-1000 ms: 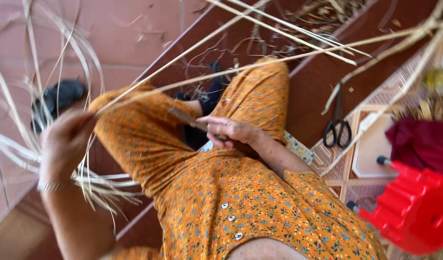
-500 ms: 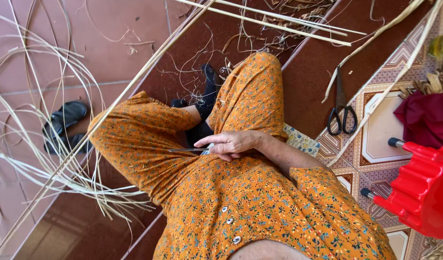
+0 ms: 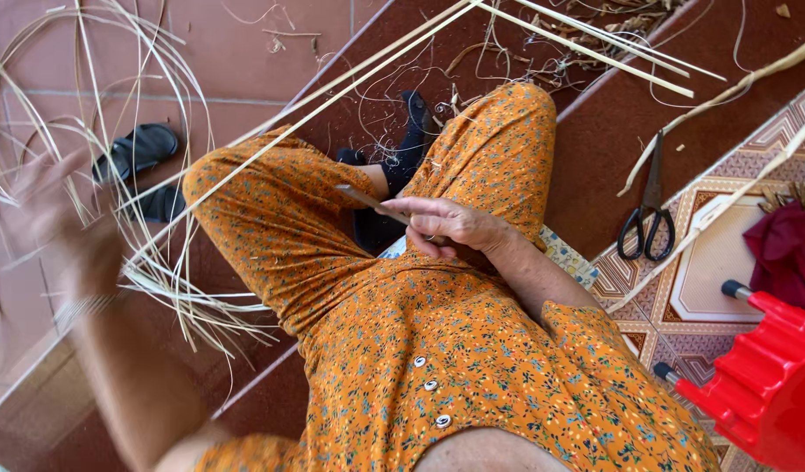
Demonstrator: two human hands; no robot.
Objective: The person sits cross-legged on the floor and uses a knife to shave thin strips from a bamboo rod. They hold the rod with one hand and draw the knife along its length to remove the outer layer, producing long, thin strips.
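The right hand [image 3: 446, 229] grips a knife [image 3: 367, 199]; the left hand [image 3: 57, 218] (blurred, grasp unclear) nears light, springy bamboo strips [image 3: 171, 280].

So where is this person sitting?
Probably on tiled steps at a home, used for weaving or basket craft: long cane strips lie across the steps, scissors rest nearby, and sandals sit on the floor.

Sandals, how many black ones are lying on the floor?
2. One black sandal lies on the tiles at the upper left; the other sandal sits just below it, partly hidden behind cane strips. More may be hidden.
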